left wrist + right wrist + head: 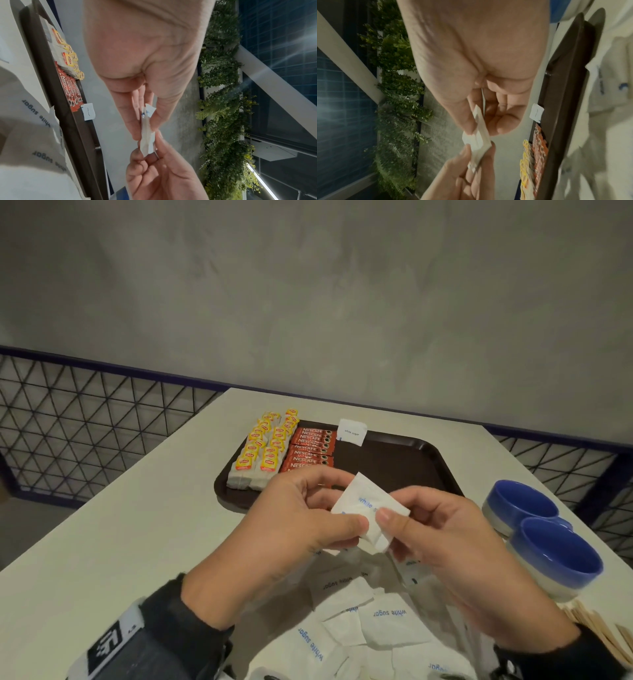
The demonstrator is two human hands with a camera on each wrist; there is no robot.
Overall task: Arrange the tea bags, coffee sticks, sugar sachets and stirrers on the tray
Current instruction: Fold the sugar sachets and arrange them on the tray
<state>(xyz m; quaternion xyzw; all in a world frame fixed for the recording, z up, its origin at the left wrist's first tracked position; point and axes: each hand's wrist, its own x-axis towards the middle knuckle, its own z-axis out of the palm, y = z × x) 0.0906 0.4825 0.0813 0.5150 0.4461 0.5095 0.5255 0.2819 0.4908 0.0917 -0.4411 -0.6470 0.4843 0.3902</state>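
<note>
Both hands, left hand (301, 518) and right hand (455, 546), grip pinching one white paper sugar sachet (368, 510) at frame centre; dark brown plastic tray (394, 463) right half open; sachet's lower edge hidden.

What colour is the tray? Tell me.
Dark brown tray, clearest in the head view.

tray (442, 460) right half bare | blue bowls (541, 529) flank right | sachet pile (359, 628) near, seemingly

Sugar sachets (368, 510): matt, creased white paper. Coffee sticks (313, 451): glossy red foil. Tray (404, 460): dark brown plastic, slight sheen; table (102, 529): smooth matt off-white; stirrers (596, 631): pale bare wood.
</note>
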